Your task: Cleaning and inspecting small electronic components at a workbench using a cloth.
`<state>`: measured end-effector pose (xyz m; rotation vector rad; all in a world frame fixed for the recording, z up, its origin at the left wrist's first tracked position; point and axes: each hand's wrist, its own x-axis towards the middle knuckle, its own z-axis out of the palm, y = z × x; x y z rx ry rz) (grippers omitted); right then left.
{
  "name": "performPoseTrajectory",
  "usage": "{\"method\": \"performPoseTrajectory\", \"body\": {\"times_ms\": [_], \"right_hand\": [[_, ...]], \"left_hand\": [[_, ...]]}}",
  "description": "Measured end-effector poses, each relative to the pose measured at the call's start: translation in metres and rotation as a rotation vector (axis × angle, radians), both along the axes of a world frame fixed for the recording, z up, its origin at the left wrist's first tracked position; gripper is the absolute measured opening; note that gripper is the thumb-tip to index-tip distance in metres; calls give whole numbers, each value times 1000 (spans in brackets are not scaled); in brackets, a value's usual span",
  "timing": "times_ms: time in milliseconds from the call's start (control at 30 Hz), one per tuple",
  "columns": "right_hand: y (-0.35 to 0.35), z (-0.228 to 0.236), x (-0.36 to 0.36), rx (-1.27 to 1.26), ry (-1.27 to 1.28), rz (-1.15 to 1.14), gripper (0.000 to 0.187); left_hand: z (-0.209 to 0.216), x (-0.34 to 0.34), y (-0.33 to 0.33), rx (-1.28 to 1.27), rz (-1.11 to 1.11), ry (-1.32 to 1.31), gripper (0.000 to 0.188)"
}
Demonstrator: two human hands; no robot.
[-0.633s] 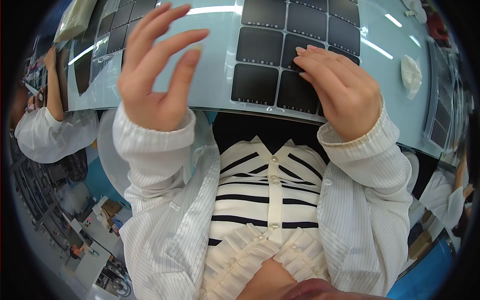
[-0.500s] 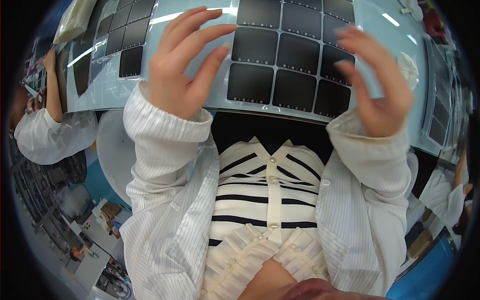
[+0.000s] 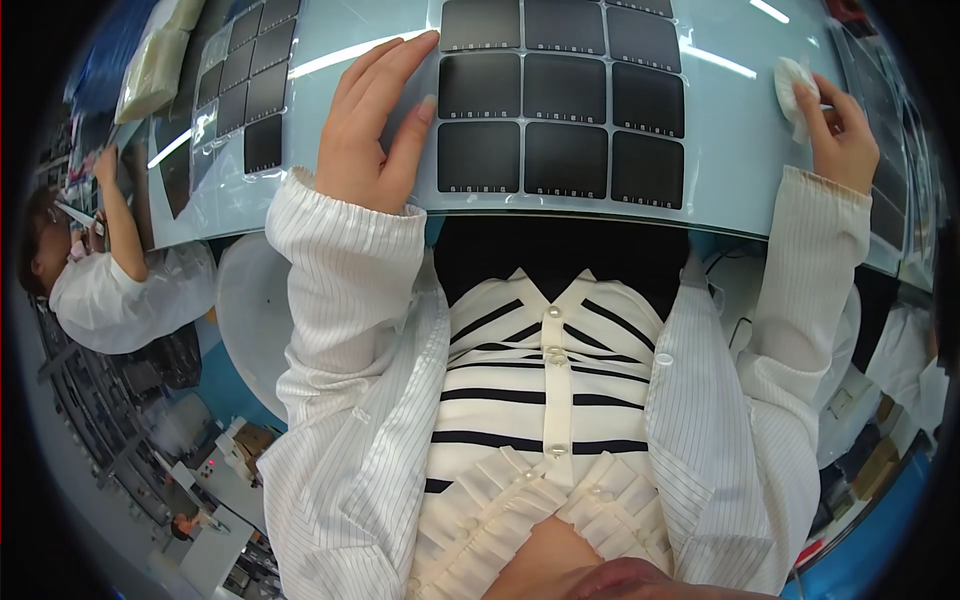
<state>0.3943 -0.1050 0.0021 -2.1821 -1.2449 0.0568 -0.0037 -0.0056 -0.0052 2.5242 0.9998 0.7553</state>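
Observation:
A clear sheet of dark square panels (image 3: 565, 90), laid in rows with small pale marks along their lower edges, lies flat on the pale blue table in front of me. At its left edge rests my left hand (image 3: 375, 130), open, fingers stretched out and thumb apart, with nothing in it. Off to the right, past the sheet, my right hand (image 3: 846, 135) is closed on a crumpled white cloth (image 3: 792, 92). Its thumb and fingers pinch the cloth's right side, and the cloth appears to be at the tabletop.
Another sheet of dark panels (image 3: 262, 145) lies to the left, near a pale plastic-wrapped bundle (image 3: 155, 75). More dark panels (image 3: 887, 205) are stacked at the far right. A co-worker in white (image 3: 135, 300) sits at the left. The table's front edge (image 3: 600, 217) runs before my body.
My right hand has swung right from above the panels and taken hold of the white cloth. My left hand has lowered to the sheet's left edge. The sheet now lies straighter.

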Motion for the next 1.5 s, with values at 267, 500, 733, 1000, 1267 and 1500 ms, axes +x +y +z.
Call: {"method": "performPoseTrajectory", "body": {"times_ms": [267,500,733,1000,1267,1500], "right_hand": [[-13,37,-139,237,-48,780,25],[2,2,-123,203,-118,736,23],[-17,5,-148,184,-74,874,21],[20,-7,-156,311,-172,768,24],[71,-8,-140,212,-328,579,22],[77,-5,-165,248,-170,849,22]], "left_hand": [[-4,-4,-1,24,60,22,43],[0,2,-2,2,55,-1,41],[-3,0,-2,6,60,18,43],[0,1,-3,-25,91,14,43],[2,4,-2,2,56,-22,42],[0,0,-1,-9,53,-63,37]]}}
